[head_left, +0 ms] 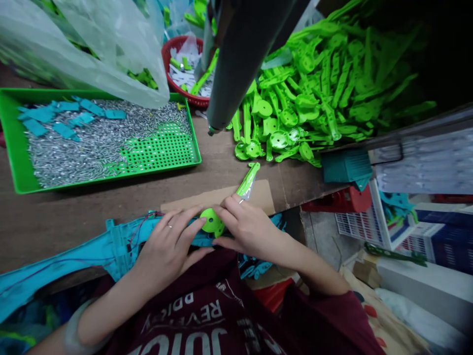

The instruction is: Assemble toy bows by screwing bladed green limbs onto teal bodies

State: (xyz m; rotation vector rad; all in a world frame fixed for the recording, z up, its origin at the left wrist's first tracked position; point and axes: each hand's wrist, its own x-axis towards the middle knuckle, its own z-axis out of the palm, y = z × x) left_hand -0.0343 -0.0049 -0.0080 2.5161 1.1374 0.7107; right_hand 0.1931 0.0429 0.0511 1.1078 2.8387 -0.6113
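Note:
A long blue plastic housing [120,246] with thin red and dark wires lies along the bench's near edge. My left hand [170,239] is closed over its right end, fingertips reaching a lime-green disc-ended plastic part [211,220]. From the other side my right hand [246,224] grips that green part, fingers bent and thumb below. A lime-green arm [248,180] with clear film beside it sticks out beyond my right fingers; whether it belongs to the same part is hidden. Under my hands lies a strip of cardboard [264,195].
A green tray [158,170] of small metal screws and blue pieces sits left. A powered driver [236,69] hangs overhead, tip down. Behind are a red basket [168,54] of small parts, a plastic bag [121,54] and a heap of lime-green parts [295,108].

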